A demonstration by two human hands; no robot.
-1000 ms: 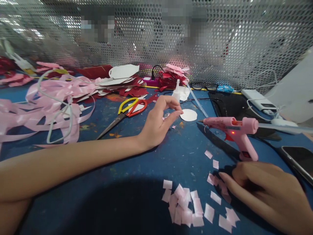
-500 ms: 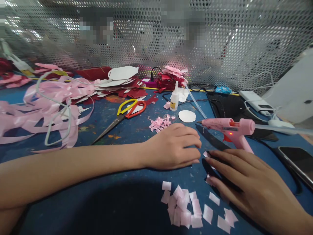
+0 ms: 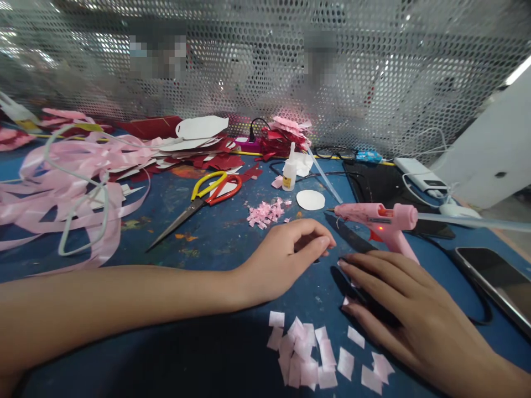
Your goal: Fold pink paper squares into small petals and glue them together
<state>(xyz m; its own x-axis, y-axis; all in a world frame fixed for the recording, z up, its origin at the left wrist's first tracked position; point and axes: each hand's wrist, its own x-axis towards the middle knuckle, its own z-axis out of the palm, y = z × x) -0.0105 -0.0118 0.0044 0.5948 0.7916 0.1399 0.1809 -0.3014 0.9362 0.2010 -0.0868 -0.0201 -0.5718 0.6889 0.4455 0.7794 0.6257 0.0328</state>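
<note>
My left hand (image 3: 290,257) is closed over the middle of the blue table, its thumb against the curled fingertips; whatever lies inside is hidden. To its right, my right hand (image 3: 415,309) lies palm down with fingers stretched and apart. Pale pink scraps peek out under its fingertips. Small pink ribbon squares (image 3: 307,351) lie in a loose group below and between both hands. Just beyond my left hand are a heap of pink snippets (image 3: 265,213) and a white paper disc (image 3: 311,200). A pink glue gun (image 3: 373,213) with its red light on stands beyond my right hand.
Scissors (image 3: 194,207) with yellow and red handles lie left of the snippets. Pink ribbon (image 3: 99,193) and a cable sprawl at far left. A small glue bottle (image 3: 289,171) stands at the back. A phone (image 3: 493,282) lies at right, before a perforated metal screen (image 3: 249,72).
My left hand has rolled over, so its thumb side now faces up with the fingertips drawn together. My right hand stays spread near the same scraps. The whole view has shifted slightly.
</note>
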